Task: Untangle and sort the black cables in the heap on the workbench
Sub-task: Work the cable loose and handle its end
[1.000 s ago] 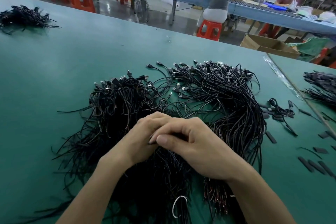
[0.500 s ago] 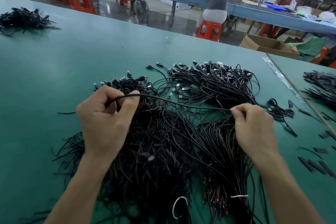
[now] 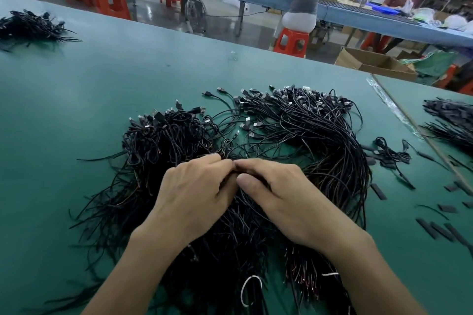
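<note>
We see the tabletop's (image 3: 128, 79) green surface stretching wide to the left of and beyond the black cables (image 3: 320, 135), up to its far edge along an aisle. A seam (image 3: 399, 106) and scattered cut black pieces (image 3: 378, 191) lie near on the right. The left hand (image 3: 194, 194) and right hand (image 3: 284, 199) meet over the heap's middle, fingers curled and pinching strands directly beneath their touching fingertips.

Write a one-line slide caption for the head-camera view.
Above a heap of black cables on the green workbench, left hand and right hand meet, fingertips together.
</note>
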Demonstrator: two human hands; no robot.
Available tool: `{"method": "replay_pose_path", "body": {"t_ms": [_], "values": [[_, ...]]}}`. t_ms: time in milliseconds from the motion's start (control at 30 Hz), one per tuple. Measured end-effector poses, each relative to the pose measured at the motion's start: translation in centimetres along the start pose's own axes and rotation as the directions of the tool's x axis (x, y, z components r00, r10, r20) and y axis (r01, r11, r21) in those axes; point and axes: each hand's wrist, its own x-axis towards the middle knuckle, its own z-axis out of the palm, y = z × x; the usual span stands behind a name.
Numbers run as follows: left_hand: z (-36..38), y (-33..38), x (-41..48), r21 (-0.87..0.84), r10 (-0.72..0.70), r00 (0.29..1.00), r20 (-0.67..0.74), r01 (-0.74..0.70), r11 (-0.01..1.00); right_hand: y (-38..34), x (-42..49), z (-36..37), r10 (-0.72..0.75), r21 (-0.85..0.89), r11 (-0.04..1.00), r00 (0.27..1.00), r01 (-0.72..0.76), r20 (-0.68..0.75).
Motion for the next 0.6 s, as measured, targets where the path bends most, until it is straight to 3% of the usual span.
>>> {"method": "replay_pose_path", "body": {"t_ms": [133,167,233,300,367,433,500,600], "values": [[0.0,-0.1,0.0,-0.179,-0.169,0.985,-0.036,0.160,0.971,0.2,0.5,-0.1,0.028,0.093,0.996,0.967,-0.004,-0.255],[0.0,-0.3,0.1,-0.301,-0.234,0.972,0.003,0.224,0.927,0.5,0.5,-0.4,0.054,0.136,0.991,0.945,-0.011,-0.323],[-0.4,-0.8,0.2,-0.559,-0.249,0.939,0.236,0.340,0.756,1.1,0.6,-1.1,0.087,0.207,0.978,0.912,-0.002,-0.401],[-1.2,-0.8,0.1,-0.702,-0.017,0.886,0.464,0.379,0.602,1.4,0.7,-1.5,0.109,0.281,0.960,0.907,0.011,-0.408],[-1.8,-0.4,-0.1,-0.807,0.286,0.792,0.540,0.391,0.442,1.3,0.8,-1.5,0.127,0.370,0.929,0.922,0.019,-0.365],[-2.3,0.2,-0.3,-0.883,0.526,0.712,0.466,0.412,0.224,1.4,0.8,-1.0,0.134,0.413,0.911,0.944,0.002,-0.301],[-2.5,0.4,-0.5,-0.889,0.672,0.666,0.324,0.457,-0.024,1.5,0.6,-0.1,0.160,0.443,0.896,0.953,-0.030,-0.259],[-2.8,0.4,-0.3,-0.802,0.637,0.738,0.222,0.510,-0.312,1.7,0.3,0.8,0.216,0.452,0.887,0.949,-0.094,-0.228]]}}
